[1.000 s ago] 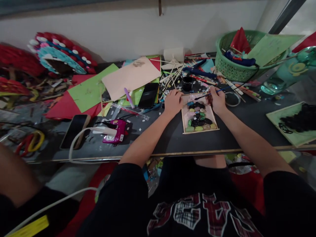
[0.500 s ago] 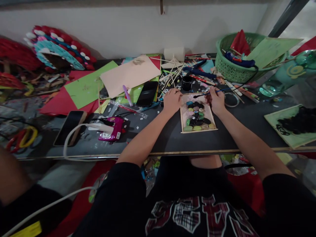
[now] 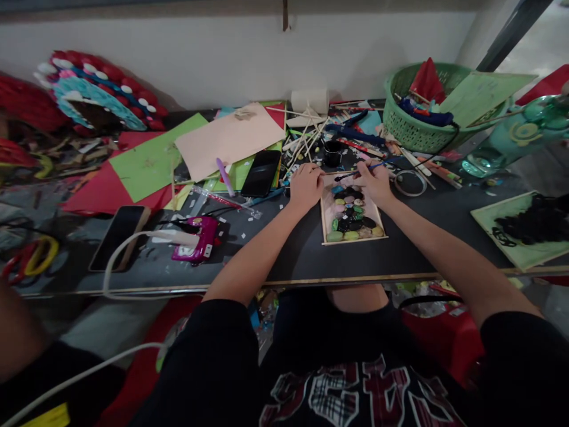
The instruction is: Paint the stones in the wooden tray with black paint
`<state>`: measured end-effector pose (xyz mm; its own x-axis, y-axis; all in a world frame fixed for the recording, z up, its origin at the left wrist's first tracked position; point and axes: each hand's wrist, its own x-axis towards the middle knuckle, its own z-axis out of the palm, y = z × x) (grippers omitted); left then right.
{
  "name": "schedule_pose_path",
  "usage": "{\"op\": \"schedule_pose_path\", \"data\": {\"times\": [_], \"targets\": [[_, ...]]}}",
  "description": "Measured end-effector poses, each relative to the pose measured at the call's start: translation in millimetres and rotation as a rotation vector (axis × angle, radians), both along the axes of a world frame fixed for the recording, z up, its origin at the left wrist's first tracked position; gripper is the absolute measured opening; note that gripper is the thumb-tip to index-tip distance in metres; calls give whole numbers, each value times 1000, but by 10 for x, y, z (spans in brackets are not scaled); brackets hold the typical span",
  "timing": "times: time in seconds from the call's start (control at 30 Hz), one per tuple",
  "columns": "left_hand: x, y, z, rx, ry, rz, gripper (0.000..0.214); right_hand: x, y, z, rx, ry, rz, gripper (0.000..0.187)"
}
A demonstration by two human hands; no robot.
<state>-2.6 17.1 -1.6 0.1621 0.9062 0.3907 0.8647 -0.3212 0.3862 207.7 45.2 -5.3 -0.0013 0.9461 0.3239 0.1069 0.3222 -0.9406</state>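
A small panel with a thin wooden frame (image 3: 323, 216) lies flat on the dark table in front of me. Painted pebbles (image 3: 355, 224) in green, black, yellow and pink cover much of its pale surface. My left hand (image 3: 306, 182) rests at the upper left corner, its bent fingers holding the frame's edge. In my right hand (image 3: 376, 181) is a thin paintbrush (image 3: 344, 177), pinched near its dark tip, which points left over the panel's upper part. A small black cup (image 3: 332, 153) stands just behind the panel.
Behind lie wooden sticks (image 3: 306, 139), blue-handled pliers (image 3: 355, 131) and coloured paper (image 3: 229, 139). A green basket (image 3: 420, 121), tape roll (image 3: 410, 182) and clear bottle (image 3: 493, 148) are at right. Phones (image 3: 262, 172) and a purple power adapter (image 3: 198, 237) with a white cable are at left.
My right hand and the paintbrush have moved left over the panel's top, the brush tip shifting slightly toward the left. My left hand stays at the corner. The whole view has shifted slightly.
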Motion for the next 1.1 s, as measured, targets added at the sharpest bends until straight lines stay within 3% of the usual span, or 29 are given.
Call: {"op": "schedule_pose_path", "data": {"times": [0.17, 0.3, 0.53, 0.87, 1.1], "targets": [[-37, -27, -15, 10, 26, 10, 29, 5, 1, 21, 9, 44, -3, 64], [-58, -25, -31, 9, 42, 9, 27, 38, -72, 36, -24, -85, 43, 62], [-43, 1, -40, -10, 34, 20, 24, 8, -133, 123, 96, -250, 59, 60], [-12, -4, 4, -24, 50, -5, 25, -25, -136, 149, 81, -293, 85, 57], [-38, 21, -31, -2, 47, -11, 24, -18, -125, 136, 111, -351, 64, 66]]}}
